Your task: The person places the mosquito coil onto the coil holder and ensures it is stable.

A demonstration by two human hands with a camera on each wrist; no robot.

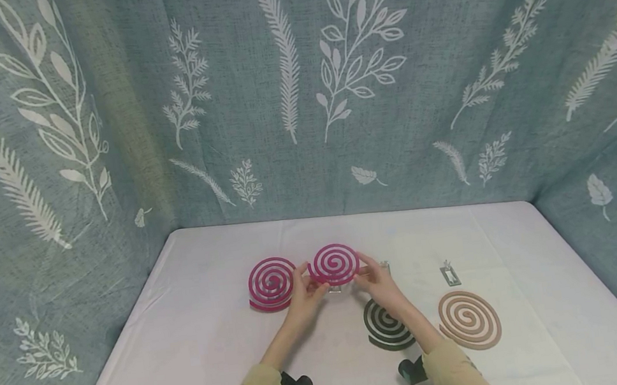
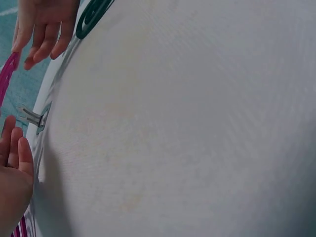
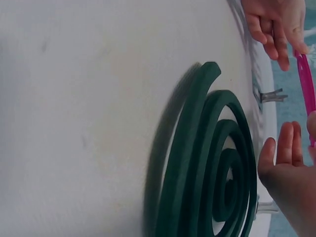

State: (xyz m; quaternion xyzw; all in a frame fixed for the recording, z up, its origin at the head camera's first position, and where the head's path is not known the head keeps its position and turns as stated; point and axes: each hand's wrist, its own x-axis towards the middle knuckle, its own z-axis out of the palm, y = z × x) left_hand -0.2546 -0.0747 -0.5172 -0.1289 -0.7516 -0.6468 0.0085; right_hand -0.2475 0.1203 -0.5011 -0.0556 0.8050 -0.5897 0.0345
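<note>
curtained-off nook, leaf-print drapes on three sides, white-covered table, room type unclear

The raised coil is between the left hand and right hand; on the table, the left coil lies left, the near coil below the right forearm, and the right coil before a stand.

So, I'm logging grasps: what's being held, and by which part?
The raised pink spiral, pinched at opposite outer edges by the left hand and right hand.
</note>
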